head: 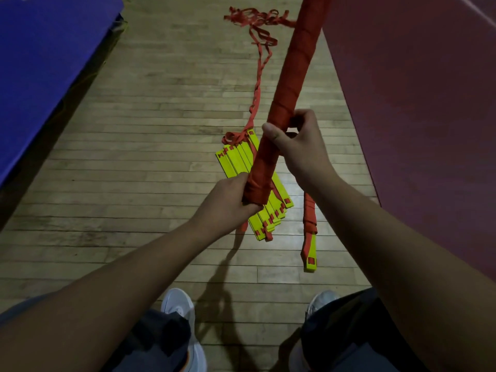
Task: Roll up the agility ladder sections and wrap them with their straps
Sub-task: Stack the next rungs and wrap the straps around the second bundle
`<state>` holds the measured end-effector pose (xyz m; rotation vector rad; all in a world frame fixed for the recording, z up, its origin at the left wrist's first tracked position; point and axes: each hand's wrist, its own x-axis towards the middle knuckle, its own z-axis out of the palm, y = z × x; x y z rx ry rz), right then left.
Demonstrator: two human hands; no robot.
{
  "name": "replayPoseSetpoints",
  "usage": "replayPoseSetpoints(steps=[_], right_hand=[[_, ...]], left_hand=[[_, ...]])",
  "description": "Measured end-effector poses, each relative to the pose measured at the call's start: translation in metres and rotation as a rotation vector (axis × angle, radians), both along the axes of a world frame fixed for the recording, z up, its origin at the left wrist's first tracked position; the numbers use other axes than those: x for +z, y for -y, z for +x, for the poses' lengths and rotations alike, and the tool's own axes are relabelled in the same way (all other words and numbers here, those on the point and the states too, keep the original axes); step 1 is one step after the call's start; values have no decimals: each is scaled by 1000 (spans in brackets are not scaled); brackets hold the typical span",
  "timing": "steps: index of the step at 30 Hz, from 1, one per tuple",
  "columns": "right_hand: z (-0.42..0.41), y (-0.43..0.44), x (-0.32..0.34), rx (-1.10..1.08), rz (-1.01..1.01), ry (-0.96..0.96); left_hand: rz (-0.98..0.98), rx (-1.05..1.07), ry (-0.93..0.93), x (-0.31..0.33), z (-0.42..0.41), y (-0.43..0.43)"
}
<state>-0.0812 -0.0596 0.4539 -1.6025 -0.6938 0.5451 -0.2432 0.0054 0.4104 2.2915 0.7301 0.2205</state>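
I hold a long ladder bundle (294,68) fully wound in red strap, tilted up and away to the upper right. My left hand (228,202) grips its near lower end. My right hand (298,146) grips it a little higher, thumb across the wrap. Below on the floor lies a stack of yellow rungs (233,163) with red strap ends. A loose red strap (257,84) runs from that stack to a tangled pile (255,18) farther off. A smaller, partly wrapped yellow piece (310,237) lies to the right of the stack.
The wooden floor (150,130) runs ahead. A blue mat (40,63) borders it on the left and a dark red mat (416,103) on the right. My two shoes (179,307) stand at the bottom of the view.
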Motion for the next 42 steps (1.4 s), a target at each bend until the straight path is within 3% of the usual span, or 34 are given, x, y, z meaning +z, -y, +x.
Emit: replayPoseSetpoints(steps=[3, 6, 9, 11, 16, 20, 23, 26, 31, 36, 40, 42], right_hand=[[11, 5, 6, 60, 93, -82], [20, 12, 16, 192, 279, -415], [16, 16, 19, 394, 325, -799], [12, 17, 17, 499, 332, -905], [11, 17, 20, 517, 288, -723], [9, 16, 20, 453, 248, -596], [10, 16, 17, 453, 210, -457], [11, 16, 13, 434, 146, -327], [7, 12, 11, 371, 102, -233], [-2, 8, 3, 202, 45, -108], [-14, 0, 0, 60, 38, -118], [-11, 1, 0, 26, 0, -105]], left_hand=[[-211, -25, 52, 9, -1, -12], [-487, -157, 104, 23, -3, -19], [-668, -274, 78, 25, -6, -18], [-713, -329, 57, 19, -6, -18], [-609, -405, 10, 17, -4, -19], [-166, -344, -165, 19, -6, -29], [-17, -309, -282, 23, -9, -42], [-78, -246, -239, 33, -14, -51], [-24, -20, -7, 40, -13, -47], [-277, -57, 5, 40, -11, -23], [-9, -20, 40, 26, -4, -12], [6, -19, 85, 24, -4, -14]])
